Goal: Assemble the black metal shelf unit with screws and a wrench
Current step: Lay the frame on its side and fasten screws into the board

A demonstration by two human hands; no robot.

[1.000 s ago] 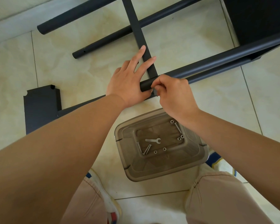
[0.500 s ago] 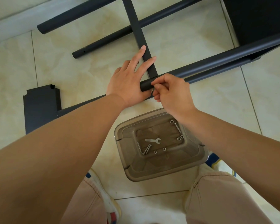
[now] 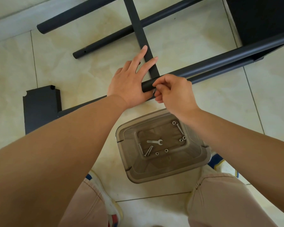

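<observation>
My left hand [image 3: 129,82] lies flat with straight fingers on the flat black crossbar [image 3: 138,27], just where it meets the near end of a long black tube [image 3: 220,61]. My right hand [image 3: 174,94] has thumb and curled fingers pinched round that tube end; what sits between the fingertips is hidden. Below the hands, a smoky clear plastic lid [image 3: 195,164] on the floor holds a small silver wrench [image 3: 154,142], several screws [image 3: 147,150] and nuts [image 3: 166,150].
A black shelf panel [image 3: 41,108] lies on the tiles at left. Two loose black tubes [image 3: 105,40] lie at the back left, and a large black panel [image 3: 261,17] fills the top right corner. My knees and shoes [image 3: 111,207] are at the bottom edge.
My right hand's fingers have shifted round the tube end, the thumb moving on top and the fingers underneath. My left hand and the frame parts have stayed put.
</observation>
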